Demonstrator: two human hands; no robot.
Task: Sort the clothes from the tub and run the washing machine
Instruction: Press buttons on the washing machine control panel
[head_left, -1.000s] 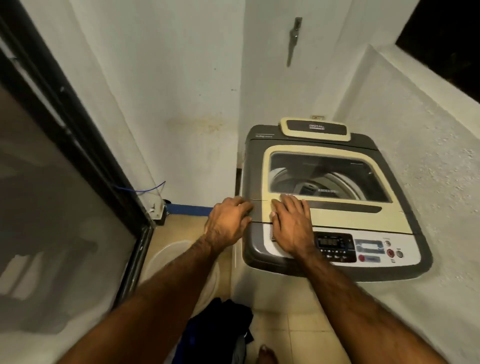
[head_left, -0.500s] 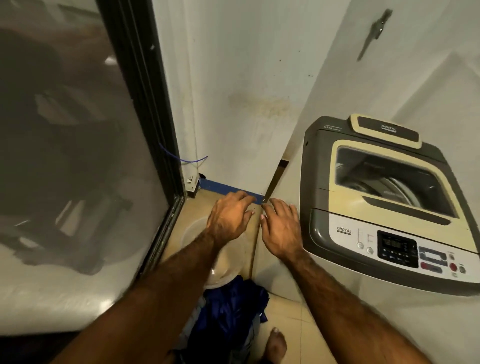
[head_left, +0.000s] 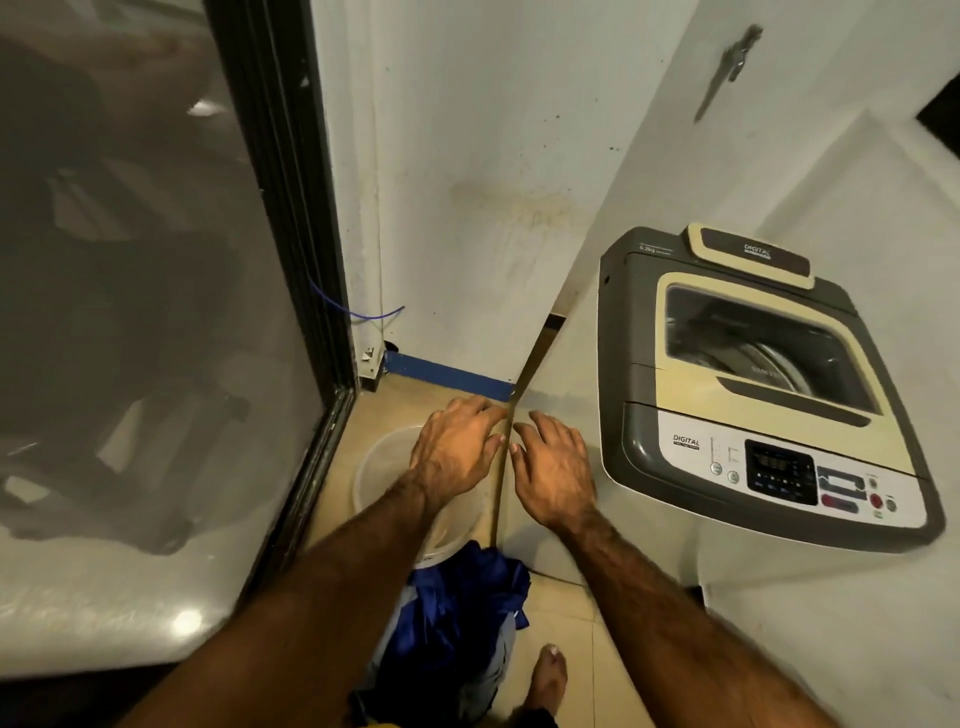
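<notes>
Your left hand (head_left: 454, 457) hovers over the tub (head_left: 382, 465), your right hand (head_left: 553, 475) just beside it — both empty, fingers loosely spread

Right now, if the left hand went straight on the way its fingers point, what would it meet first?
Probably the blue skirting, just beyond the left hand, though depth is unclear.
</notes>
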